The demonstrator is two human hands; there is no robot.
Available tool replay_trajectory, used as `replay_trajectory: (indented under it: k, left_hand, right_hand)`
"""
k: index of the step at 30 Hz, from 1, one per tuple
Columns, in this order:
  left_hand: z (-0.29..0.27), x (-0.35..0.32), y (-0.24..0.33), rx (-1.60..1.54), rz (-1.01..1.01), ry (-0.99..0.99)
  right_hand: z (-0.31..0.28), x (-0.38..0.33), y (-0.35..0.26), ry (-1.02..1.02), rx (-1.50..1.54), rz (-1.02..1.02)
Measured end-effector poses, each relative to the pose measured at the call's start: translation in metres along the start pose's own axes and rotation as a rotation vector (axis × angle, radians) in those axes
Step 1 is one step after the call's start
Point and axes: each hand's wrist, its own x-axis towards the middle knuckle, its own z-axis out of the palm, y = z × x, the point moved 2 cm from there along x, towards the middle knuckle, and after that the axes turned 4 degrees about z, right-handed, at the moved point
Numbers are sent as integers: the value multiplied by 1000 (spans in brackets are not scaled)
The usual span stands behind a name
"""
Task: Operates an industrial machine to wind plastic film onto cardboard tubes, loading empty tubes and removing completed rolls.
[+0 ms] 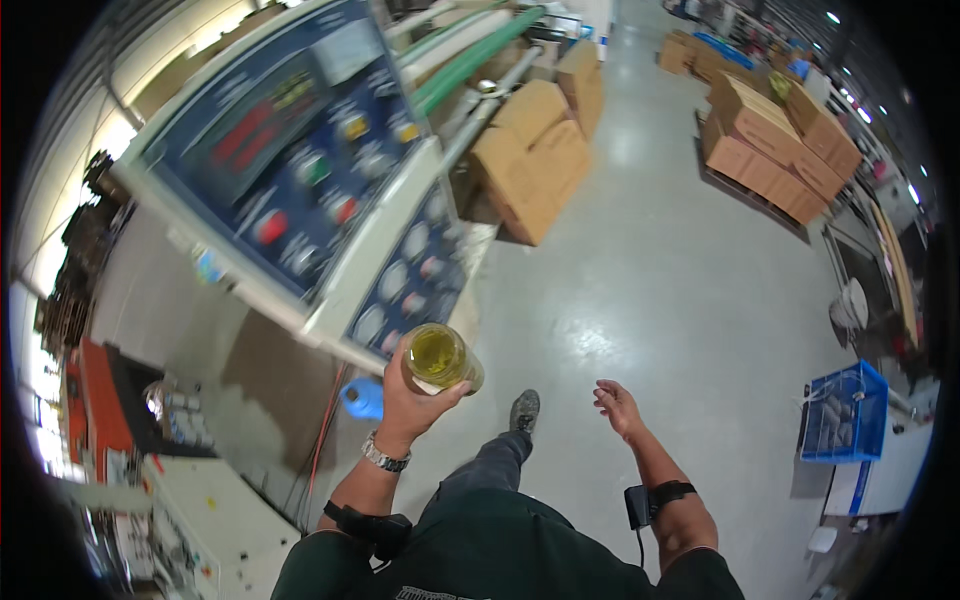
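Observation:
My left hand (408,405) is wrapped round a clear jar (474,378) holding yellow-green liquid; I look down into its round top. A metal-banded watch (386,455) sits on that wrist. The jar is just in front of the lower edge of a blue control panel (290,180) with knobs, coloured buttons and a red display. To the right, my right hand (618,408) hangs over the grey floor, its fingers loosely bent and apart, with nothing in them. One shoe (524,410) shows between my hands.
Cardboard boxes (530,160) stand beside the panel, with green and white rolls (475,60) behind. More cartons (775,145) sit on a pallet at the far right. A blue crate (845,412) is at the right. A blue container (362,398) and red cables (325,430) lie at the left.

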Motion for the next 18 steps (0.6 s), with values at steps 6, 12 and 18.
replay_trajectory:
  k: [6,12,18]
  left_hand:
    - [165,186,-54,-100,8,-169]
    - [307,364,-81,-152,-23,-273]
    - [424,538,-134,-93,-15,-281]
  right_hand:
    - [-175,5,102,349,-608,101]
    - [-196,-117,216,202,-339,1006]
    - [-249,36,179,262,304,1117]
